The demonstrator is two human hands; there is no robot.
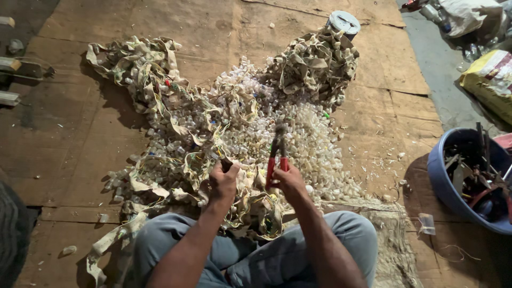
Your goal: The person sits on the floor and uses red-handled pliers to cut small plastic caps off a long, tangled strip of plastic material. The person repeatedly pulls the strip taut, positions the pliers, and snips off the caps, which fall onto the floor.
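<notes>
Red-handled pliers (277, 157) clenched in our right hand (289, 181); left hand (224, 184) grips strip (242, 200) at 6 o'clock; risk: blades nick left fingers, tangle snags.

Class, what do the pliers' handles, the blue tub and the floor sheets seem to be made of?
Pliers' handles: probably red plastic or rubber sleeves, smooth and evenly coloured. Blue tub: likely moulded plastic, with a uniform dull sheen. Floor sheets: apparently worn brown cardboard or board, matte, with seams and torn edges.

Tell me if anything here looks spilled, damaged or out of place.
Small white plastic pieces lie heaped loose on the cardboard floor, tangled with torn beige strips. Beside the blue tub, a cardboard seam has split.
</notes>
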